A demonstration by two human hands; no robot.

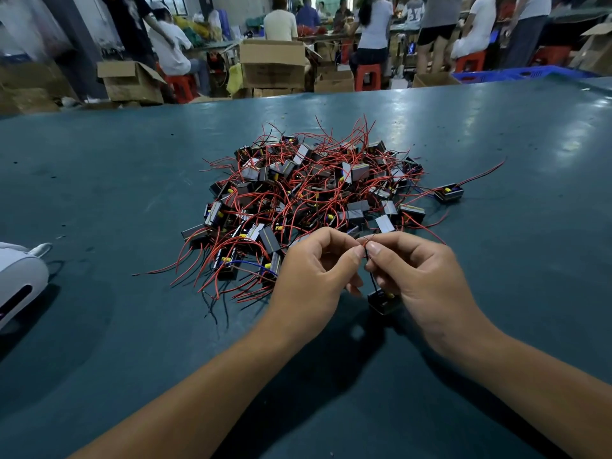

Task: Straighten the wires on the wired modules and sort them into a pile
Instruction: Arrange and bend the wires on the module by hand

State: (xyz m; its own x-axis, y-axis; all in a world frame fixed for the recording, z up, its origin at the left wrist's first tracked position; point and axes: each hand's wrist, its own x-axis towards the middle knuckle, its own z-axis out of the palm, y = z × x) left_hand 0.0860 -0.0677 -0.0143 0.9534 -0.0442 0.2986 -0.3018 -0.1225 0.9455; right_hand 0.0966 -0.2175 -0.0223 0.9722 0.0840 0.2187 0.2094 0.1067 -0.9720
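On the near side of the teal table (99, 193) I have both hands raised just in front of the heap of wired modules (308, 197), thumbs almost meeting. My left hand (314, 276) pinches the top of a thin wire (372, 276) between thumb and forefinger, its other fingers curled under, and my right hand (420, 276) pinches the same wire just beside it, so both are clamped on it. The wire runs down from my fingertips to a small black module (384, 301) with a yellow part on top, which sits beneath my right hand; I cannot tell whether it rests on the table or hangs clear. The heap lies mid-table, a tangle of black modules and red wires with a few blue and black strands sticking out. One single module (449, 193) sits apart at the heap's right edge, its red wire trailing away to the right. A white device (20, 279) lies at the left edge. Beyond the table I see cardboard boxes (271, 64), red stools (367, 76) and people at benches.
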